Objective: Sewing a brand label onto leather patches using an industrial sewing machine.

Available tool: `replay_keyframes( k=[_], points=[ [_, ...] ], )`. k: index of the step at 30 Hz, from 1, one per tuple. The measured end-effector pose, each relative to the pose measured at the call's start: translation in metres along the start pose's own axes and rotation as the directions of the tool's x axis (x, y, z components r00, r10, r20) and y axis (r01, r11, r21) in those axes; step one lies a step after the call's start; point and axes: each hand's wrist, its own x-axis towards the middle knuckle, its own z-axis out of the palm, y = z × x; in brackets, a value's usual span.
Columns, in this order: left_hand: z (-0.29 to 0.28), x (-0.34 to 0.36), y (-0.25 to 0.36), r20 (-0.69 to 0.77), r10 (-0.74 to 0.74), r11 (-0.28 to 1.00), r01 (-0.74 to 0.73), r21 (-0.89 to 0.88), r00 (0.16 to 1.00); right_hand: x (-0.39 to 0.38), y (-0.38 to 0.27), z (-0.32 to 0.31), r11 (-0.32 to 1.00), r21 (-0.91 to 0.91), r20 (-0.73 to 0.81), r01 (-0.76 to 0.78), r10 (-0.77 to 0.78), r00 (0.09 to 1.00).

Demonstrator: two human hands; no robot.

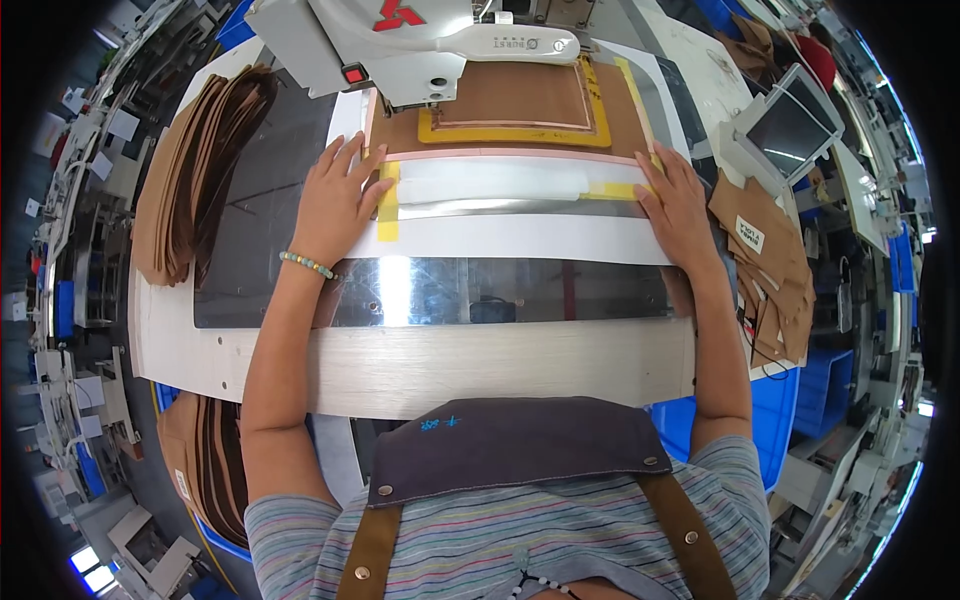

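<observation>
A brown flat panel, which looks like leather or fabric, lies under a yellow rectangular frame below the head of a white machine. My left hand rests at the panel's near left corner, fingers spread, thumb by a strip of yellow tape. At the near right corner lies my right hand, its fingers apart and touching the edge. Between the hands, a pinkish strip borders the panel. White sheeting with more yellow tape spreads nearer to me.
Stacked brown pieces stand on the table at the left. Brown pieces, one with a white label, are piled at the right, near a small screen. A shiny metal plate lies before me; blue bins sit below the table.
</observation>
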Motion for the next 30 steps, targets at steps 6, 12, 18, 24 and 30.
replay_keyframes(
  k=[6, 12, 18, 24, 30],
  points=[
    [0.001, 0.0, -0.001, 0.012, -0.012, 1.0, 0.012, 0.008, 1.0, 0.002, 0.002, 0.002, 1.0, 0.018, -0.01, 0.022, -0.021, 1.0],
    [0.001, 0.001, -0.001, -0.01, 0.04, 0.999, -0.04, -0.006, 0.999, 0.002, 0.003, 0.002, 1.0, 0.015, -0.023, 0.027, -0.027, 0.999],
    [0.002, 0.0, -0.003, 0.0, 0.022, 0.999, -0.022, -0.035, 1.0, 0.0, 0.002, 0.003, 0.999, 0.002, -0.063, 0.036, -0.036, 0.997],
    [0.007, 0.006, -0.007, 0.006, 0.057, 0.987, -0.055, -0.149, 0.998, -0.007, 0.016, 0.019, 0.993, -0.023, -0.2, 0.115, -0.118, 0.973],
    [0.012, 0.002, -0.016, 0.037, 0.057, 0.993, -0.053, -0.11, 0.998, 0.003, 0.025, -0.017, 0.997, 0.019, -0.229, 0.072, -0.065, 0.971]
  ],
)
